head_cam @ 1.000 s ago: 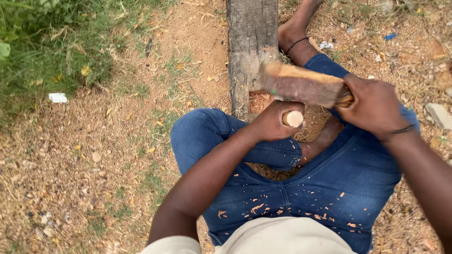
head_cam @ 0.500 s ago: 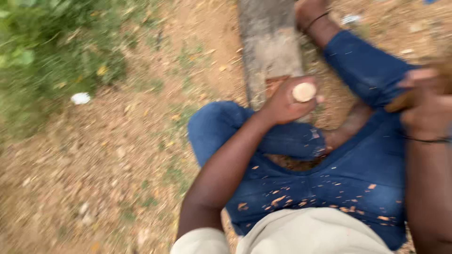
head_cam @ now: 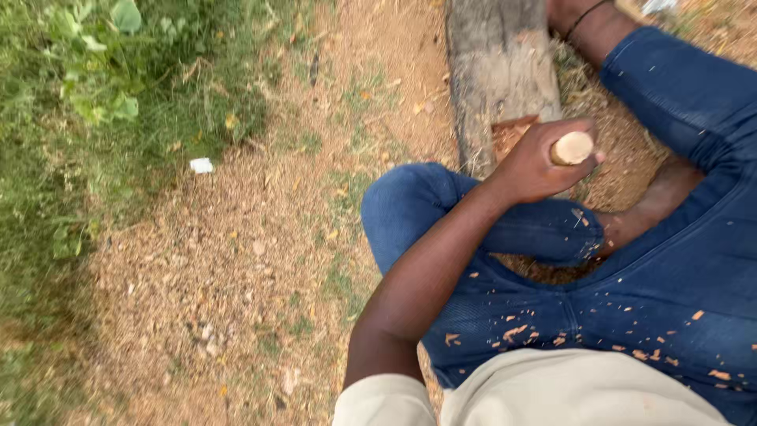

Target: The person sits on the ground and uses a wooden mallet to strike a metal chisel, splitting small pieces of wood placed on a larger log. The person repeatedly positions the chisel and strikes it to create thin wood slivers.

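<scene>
left hand (head_cam: 535, 166) fist closed round pale wooden handle (head_cam: 572, 147), held over log (head_cam: 501, 71) end above left knee | right hand out of frame | wood chips on jeans (head_cam: 631, 315)

- I see through one head camera, looking steeply down at close range.
- It faces the lap; the left hand (head_cam: 536, 162) sits upper right of centre, a log (head_cam: 497, 71) just beyond its fingers (head_cam: 579, 130).
- Grass (head_cam: 95, 118) lies well left of them.
</scene>
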